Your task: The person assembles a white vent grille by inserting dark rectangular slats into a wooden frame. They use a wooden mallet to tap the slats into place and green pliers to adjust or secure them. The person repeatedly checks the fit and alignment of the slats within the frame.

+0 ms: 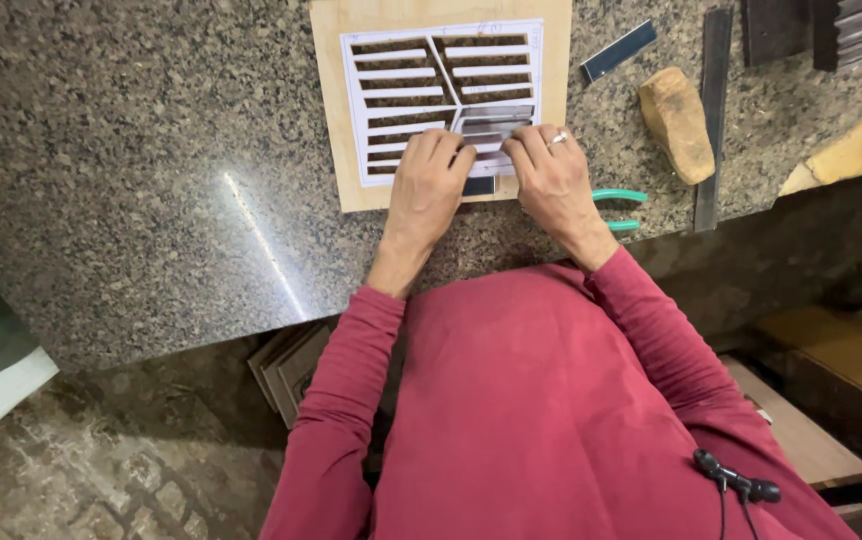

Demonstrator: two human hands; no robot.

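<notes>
Head view: both hands (pixel 429 185) (pixel 551 175) press metal strip (pixel 496 128) lying crosswise.

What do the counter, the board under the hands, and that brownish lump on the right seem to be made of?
Counter: likely polished granite, speckled grey-brown with a streak of glare. Board: pale plywood or similar wood, matte, bearing a white slotted template. Lump: possibly rough stone or a wood block, tan and dull; hard to tell.
</notes>
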